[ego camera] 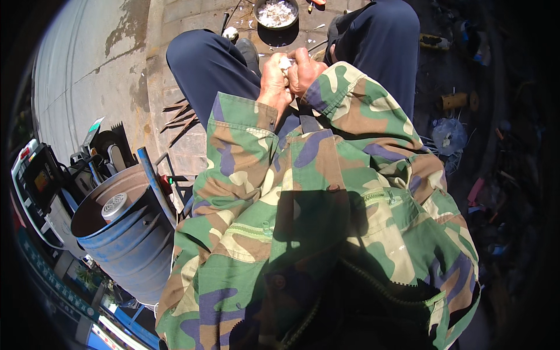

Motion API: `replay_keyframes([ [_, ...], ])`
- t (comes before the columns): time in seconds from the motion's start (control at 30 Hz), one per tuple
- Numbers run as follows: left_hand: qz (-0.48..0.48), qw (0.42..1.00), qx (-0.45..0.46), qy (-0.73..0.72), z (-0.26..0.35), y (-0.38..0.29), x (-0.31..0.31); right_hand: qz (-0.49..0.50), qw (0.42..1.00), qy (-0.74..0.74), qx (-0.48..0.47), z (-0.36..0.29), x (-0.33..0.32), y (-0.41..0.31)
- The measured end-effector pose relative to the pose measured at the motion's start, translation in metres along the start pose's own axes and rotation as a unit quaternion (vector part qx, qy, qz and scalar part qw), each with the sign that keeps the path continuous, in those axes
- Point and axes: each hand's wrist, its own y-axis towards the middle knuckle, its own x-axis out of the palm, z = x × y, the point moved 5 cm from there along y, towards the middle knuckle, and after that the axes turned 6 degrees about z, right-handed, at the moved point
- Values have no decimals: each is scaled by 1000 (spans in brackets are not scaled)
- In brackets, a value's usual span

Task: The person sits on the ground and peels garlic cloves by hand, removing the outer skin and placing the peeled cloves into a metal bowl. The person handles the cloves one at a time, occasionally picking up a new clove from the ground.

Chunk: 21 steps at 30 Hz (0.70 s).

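My left hand and my right hand meet between my knees. My left fingers are curled around a small whitish piece that looks like garlic. The right thumb and fingers press against it from the other side, and the fingers hide much of it. Just beyond them a round metal pan holds many white and tan pieces, perhaps garlic cloves. A larger white lump lies on the paving by my left shoe.
White scraps dot the paving around the pan. Thin rusty metal strips lie left of my leg. A blue metal drum stands at my left, a pipe leaning beside it. At right are a wooden spool and a clear plastic bag.
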Motion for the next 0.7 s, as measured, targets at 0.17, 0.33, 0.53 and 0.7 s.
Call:
replay_keyframes([
  [0.17, -29, 999, 22, 7, 5, -2, 2, 3, 996, 85, 38, 7, 1, 7],
  [0.33, -40, 997, 6, 66, 11, -14, 15, -1, 987, 130, 91, 13, -7, 16],
  [0.53, -45, 992, 45, 113, 16, -21, 14, -27, 987, 83, 138, 24, -7, 13],
  [0.7, -38, 998, 20, 51, 11, -14, 8, -19, 898, 322, 299, 43, 12, 8],
])
